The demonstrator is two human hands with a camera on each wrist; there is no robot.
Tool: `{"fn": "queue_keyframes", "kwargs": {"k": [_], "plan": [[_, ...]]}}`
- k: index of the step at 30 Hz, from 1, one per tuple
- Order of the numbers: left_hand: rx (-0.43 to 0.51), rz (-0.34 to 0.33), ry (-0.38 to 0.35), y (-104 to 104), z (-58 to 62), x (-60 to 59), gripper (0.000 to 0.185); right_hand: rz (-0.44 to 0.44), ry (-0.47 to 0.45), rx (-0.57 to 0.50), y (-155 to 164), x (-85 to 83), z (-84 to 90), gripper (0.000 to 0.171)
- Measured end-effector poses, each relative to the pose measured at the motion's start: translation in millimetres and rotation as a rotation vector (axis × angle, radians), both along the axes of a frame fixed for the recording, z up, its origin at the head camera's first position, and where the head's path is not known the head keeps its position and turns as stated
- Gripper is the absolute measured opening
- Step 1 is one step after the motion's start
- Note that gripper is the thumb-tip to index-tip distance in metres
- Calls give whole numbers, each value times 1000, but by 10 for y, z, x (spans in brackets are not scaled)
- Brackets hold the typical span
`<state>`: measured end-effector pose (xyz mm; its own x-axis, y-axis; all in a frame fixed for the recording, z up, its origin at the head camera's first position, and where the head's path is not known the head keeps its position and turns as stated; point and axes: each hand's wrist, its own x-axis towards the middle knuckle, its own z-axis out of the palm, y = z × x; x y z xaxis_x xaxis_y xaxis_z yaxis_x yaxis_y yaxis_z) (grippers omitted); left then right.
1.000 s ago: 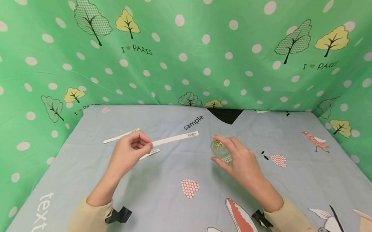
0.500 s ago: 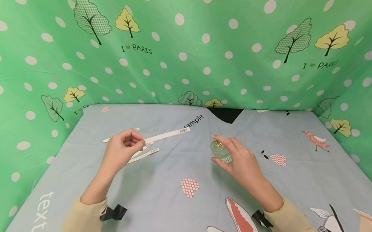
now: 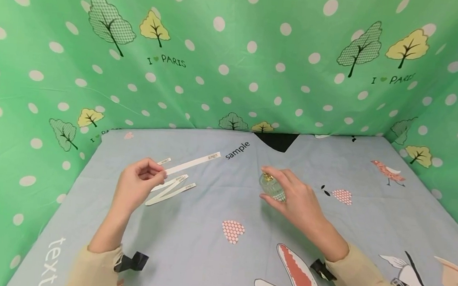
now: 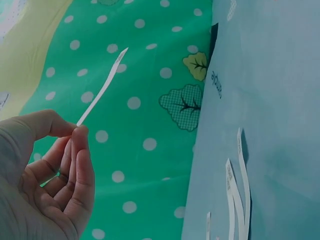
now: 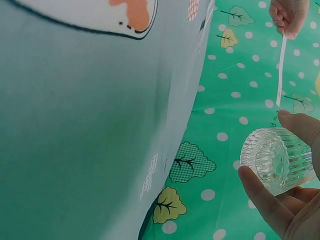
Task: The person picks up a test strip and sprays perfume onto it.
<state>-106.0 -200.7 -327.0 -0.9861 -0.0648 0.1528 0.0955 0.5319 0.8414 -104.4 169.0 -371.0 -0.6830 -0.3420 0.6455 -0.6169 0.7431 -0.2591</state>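
Your right hand grips the ribbed glass perfume bottle just above the blue cloth, fingers curled round its body, one fingertip near the gold top. Farther left, your left hand pinches a white paper strip raised off the spare strips. The step appears to be presenting strip to nozzle; next, bring the two close.

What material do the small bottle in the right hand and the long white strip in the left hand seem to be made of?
The bottle looks like clear ribbed glass, though hard plastic is possible: it is transparent, with vertical grooves and a thick base; its top is gold-coloured. The strip seems matte white paper or thin card: flat, narrow, opaque, with small print near its far end.
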Motion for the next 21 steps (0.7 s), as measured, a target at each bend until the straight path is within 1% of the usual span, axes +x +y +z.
{"fn": "queue_keyframes", "kwargs": {"k": [8,13,21], "plan": [[-13,27,6,-112,-3,9,13,8,7,-9,11,-4,-6,72],[-3,43,-21,-198,-26,-2,15,1,0,-7,19,-5,-17,72],[-43,94,-58,-340,-76,-22,18,-2,-8,-8,30,-11,-19,71]]}}
